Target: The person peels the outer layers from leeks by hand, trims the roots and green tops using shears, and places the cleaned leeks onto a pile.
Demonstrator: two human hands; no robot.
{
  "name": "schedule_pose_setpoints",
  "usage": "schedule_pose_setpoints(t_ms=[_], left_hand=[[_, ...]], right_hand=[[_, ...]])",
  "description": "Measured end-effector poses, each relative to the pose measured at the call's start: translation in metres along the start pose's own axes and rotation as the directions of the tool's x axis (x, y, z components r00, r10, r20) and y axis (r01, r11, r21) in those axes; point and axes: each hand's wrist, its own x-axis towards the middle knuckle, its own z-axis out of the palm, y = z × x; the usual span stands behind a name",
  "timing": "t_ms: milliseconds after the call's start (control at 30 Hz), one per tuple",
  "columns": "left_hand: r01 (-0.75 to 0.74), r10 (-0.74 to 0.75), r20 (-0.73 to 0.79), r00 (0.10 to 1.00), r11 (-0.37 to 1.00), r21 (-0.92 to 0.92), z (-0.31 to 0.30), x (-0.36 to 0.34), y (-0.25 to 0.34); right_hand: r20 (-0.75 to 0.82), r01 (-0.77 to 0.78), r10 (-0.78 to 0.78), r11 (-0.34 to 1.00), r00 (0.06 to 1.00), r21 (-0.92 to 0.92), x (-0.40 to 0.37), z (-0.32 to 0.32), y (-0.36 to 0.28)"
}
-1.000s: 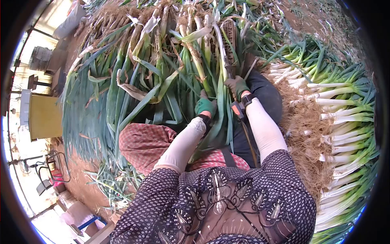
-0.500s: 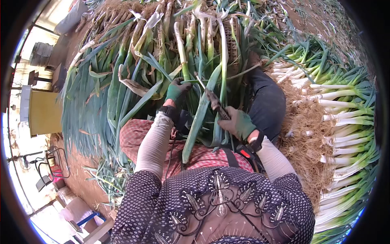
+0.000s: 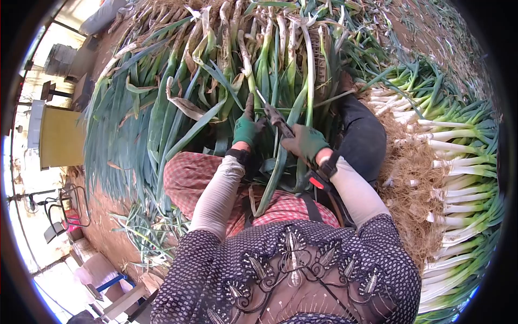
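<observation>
My left hand (image 3: 247, 128), in a green glove with dark fingertips, is at the lower end of a pale leek stalk (image 3: 245, 60) in the pile. Its index finger points up along the stalk and the other fingers are partly hidden. Beside it my right hand (image 3: 306, 142), also gloved, is closed round the dark handle of a tool (image 3: 278, 121) with a thin metal tip, which points up and left toward the left fingers. A long green leaf (image 3: 280, 162) hangs down between the hands over the checkered cloth on my lap.
A large heap of untrimmed leeks (image 3: 121, 135) spreads ahead and left. White cleaned leeks (image 3: 458, 189) lie in a curved row at the right, with a mass of roots (image 3: 413, 200) beside them. A yellow box (image 3: 62, 137) stands at the far left.
My left hand has moved right and its index finger has straightened upward. My right hand and the tool have shifted up and left, closer to the left hand. The view has shifted slightly.
</observation>
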Motion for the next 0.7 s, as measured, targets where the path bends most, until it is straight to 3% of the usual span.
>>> schedule_pose_setpoints(t_ms=[33, 133, 267, 300, 400, 500, 567, 667, 700], left_hand=[[0.045, -0.045, -0.007, 0.999, 0.996, 0.072, -0.003, -0.005, 0.009], [-0.078, 0.077, -0.011, 0.997, 0.996, -0.038, 0.002, -0.006, -0.011], [-0.03, 0.022, -0.047, 0.999, 0.983, -0.18, 0.009, -0.013, -0.009], [-0.097, 0.083, -0.145, 0.986, 0.991, -0.09, 0.012, -0.015, -0.008], [0.147, -0.129, -0.163, 0.978, 0.984, 0.102, 0.007, -0.027, 0.015], [0.195, -0.178, -0.212, 0.961, 0.979, 0.063, 0.004, -0.029, 0.021], [0.256, -0.232, -0.232, 0.945, 0.963, 0.078, 0.001, -0.03, 0.024], [0.261, -0.283, -0.036, 0.959, 0.921, -0.288, -0.002, -0.02, 0.009], [0.229, -0.239, 0.019, 0.971, 0.903, -0.363, -0.002, -0.016, -0.006]], right_hand=[[-0.02, 0.009, -0.01, 1.0, 1.0, -0.015, 0.01, -0.005, -0.006], [-0.082, -0.004, 0.006, 1.0, 0.997, 0.026, 0.043, -0.012, -0.023], [-0.06, -0.046, 0.052, 0.994, 0.997, 0.101, 0.098, -0.03, -0.045], [-0.107, -0.036, 0.043, 0.997, 0.993, 0.062, 0.114, -0.033, -0.05], [-0.152, 0.005, 0.01, 0.995, 0.988, 0.098, 0.162, -0.041, -0.06], [-0.11, -0.046, 0.049, 0.999, 0.993, 0.026, 0.169, -0.055, -0.078], [-0.117, -0.01, 0.019, 0.997, 0.993, 0.076, 0.154, -0.051, -0.075], [-0.152, 0.037, -0.029, 0.998, 0.988, 0.054, 0.113, -0.035, -0.047], [-0.164, 0.054, -0.04, 0.995, 0.986, 0.081, 0.09, -0.022, -0.031]])
